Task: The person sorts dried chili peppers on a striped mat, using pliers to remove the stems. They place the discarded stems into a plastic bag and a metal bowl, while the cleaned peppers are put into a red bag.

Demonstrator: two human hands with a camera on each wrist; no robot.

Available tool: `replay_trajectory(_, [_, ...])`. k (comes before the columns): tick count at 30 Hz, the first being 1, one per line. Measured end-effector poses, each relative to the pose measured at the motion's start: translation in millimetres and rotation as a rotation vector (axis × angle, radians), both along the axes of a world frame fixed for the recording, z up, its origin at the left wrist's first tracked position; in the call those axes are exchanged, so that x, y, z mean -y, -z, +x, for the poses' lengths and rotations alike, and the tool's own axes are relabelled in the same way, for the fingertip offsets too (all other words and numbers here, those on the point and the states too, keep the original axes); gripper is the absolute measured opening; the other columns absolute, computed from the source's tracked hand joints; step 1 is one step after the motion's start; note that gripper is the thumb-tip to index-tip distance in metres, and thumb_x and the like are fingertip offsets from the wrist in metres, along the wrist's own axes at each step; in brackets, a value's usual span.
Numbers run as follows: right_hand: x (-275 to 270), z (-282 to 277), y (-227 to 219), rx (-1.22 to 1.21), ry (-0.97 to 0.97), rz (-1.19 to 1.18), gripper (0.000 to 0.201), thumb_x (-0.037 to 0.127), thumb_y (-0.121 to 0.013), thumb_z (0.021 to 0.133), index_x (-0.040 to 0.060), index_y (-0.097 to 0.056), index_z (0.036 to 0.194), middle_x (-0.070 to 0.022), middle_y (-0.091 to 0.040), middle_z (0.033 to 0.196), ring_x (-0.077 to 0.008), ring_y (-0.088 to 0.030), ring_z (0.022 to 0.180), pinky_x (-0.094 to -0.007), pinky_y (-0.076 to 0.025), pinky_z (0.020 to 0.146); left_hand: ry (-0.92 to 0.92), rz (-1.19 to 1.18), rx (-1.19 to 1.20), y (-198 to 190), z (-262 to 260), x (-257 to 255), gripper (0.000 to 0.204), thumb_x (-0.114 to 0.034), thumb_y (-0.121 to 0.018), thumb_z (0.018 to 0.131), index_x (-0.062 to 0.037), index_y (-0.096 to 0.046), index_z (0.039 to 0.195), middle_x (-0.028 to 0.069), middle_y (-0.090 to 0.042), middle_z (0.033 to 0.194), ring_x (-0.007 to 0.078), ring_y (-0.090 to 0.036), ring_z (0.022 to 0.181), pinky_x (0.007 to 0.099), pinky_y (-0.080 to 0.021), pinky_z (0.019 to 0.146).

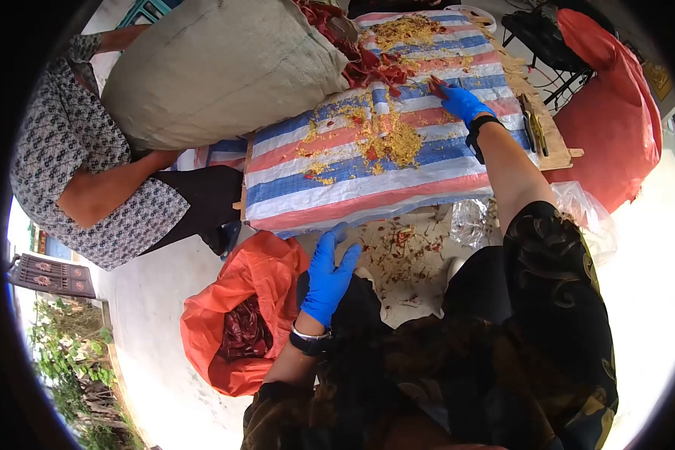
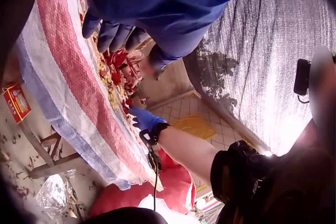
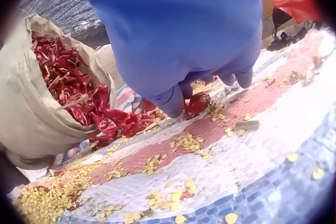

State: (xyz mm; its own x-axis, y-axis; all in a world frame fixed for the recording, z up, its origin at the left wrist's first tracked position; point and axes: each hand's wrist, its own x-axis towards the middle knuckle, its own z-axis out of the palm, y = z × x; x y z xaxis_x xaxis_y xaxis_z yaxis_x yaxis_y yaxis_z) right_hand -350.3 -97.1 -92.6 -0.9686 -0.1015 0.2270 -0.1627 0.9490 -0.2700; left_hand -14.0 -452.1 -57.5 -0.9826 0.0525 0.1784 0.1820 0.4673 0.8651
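Far left, a person in a patterned shirt [image 1: 60,157] sets an arm against the pale sack [image 1: 225,82], presumably to steady it. Its mouth lies toward the sheet's far left corner, likely letting dried peppers [image 1: 377,70] spill across. Below the near left corner, an open red bag [image 1: 202,326] holds more peppers, within easy reach. Left hand [image 1: 328,277], gloved: fingers straight, holding nothing, at the near edge; contact cannot be told. Right hand [image 1: 463,103]: thumb and fingertips pinch a single pepper [image 3: 197,105] low over the sheet, toward the right edge.

Surface: striped sheet [image 1: 427,184], probably spread to catch the yellow seeds [image 1: 401,146] heaped mid-sheet; a metal tool [image 1: 533,127] along the right edge. Room: greenery [image 1: 60,367] left, littered floor [image 1: 146,322], bulging red sack [image 1: 611,124] right.
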Motion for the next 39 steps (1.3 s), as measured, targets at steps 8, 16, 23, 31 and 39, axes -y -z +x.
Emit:
replay_trajectory(8, [34, 56, 19, -0.149, -0.099, -0.297, 0.027, 0.009, -0.055, 0.073, 0.0082, -0.065, 0.098, -0.0208, -0.057, 0.104, -0.0399, -0.055, 0.094, -0.0405, -0.045, 0.082, -0.04, -0.162, -0.293, 12, -63, -25, 0.067, -0.027, -0.073, 0.073, -0.0016, -0.039, 0.126, 0.0194, -0.043, 0.124, 0.0324, -0.04, 0.117, 0.0386, -0.035, 0.097])
replay_trajectory(16, [43, 109, 24, -0.339, -0.026, -0.613, 0.086, 0.018, -0.072, 0.066, -0.0017, -0.025, 0.136, -0.0261, -0.027, 0.138, -0.036, -0.026, 0.13, -0.036, -0.024, 0.107, -0.303, -0.554, -0.282, 34, -157, -40, 0.089, -0.059, -0.063, 0.07, 0.0022, -0.035, 0.129, 0.0258, -0.033, 0.133, 0.0411, -0.029, 0.124, 0.0461, -0.025, 0.103])
replay_trajectory(23, [47, 113, 18, -0.369, -0.069, -0.696, 0.107, 0.024, -0.079, 0.06, -0.0014, -0.012, 0.139, -0.0305, -0.015, 0.141, -0.0374, -0.018, 0.133, -0.0357, -0.022, 0.107, -0.323, -0.783, -0.13, 43, -166, -49, 0.091, -0.07, -0.046, 0.073, -0.003, -0.034, 0.133, 0.0203, -0.032, 0.137, 0.035, -0.026, 0.13, 0.0525, -0.017, 0.105])
replay_trajectory(31, [56, 123, 1, -0.218, 0.054, -0.491, 0.107, 0.032, -0.079, 0.06, 0.0014, -0.015, 0.139, -0.0296, -0.018, 0.141, -0.0415, -0.03, 0.127, -0.0393, -0.032, 0.102, -0.233, -0.95, -0.039, 32, -170, -54, 0.086, -0.07, -0.04, 0.077, -0.0031, -0.036, 0.132, 0.0216, -0.029, 0.139, 0.0375, -0.024, 0.13, 0.0561, -0.016, 0.103])
replay_trajectory(39, [57, 122, 5, -0.237, 0.023, -0.488, 0.104, 0.032, -0.078, 0.061, 0.0004, -0.017, 0.138, -0.0295, -0.019, 0.14, -0.0417, -0.031, 0.125, -0.0388, -0.033, 0.102, -0.193, -0.945, -0.092, 32, -173, -50, 0.084, -0.067, -0.042, 0.078, -0.0009, -0.039, 0.13, 0.0211, -0.034, 0.134, 0.0356, -0.028, 0.127, 0.0542, -0.019, 0.103])
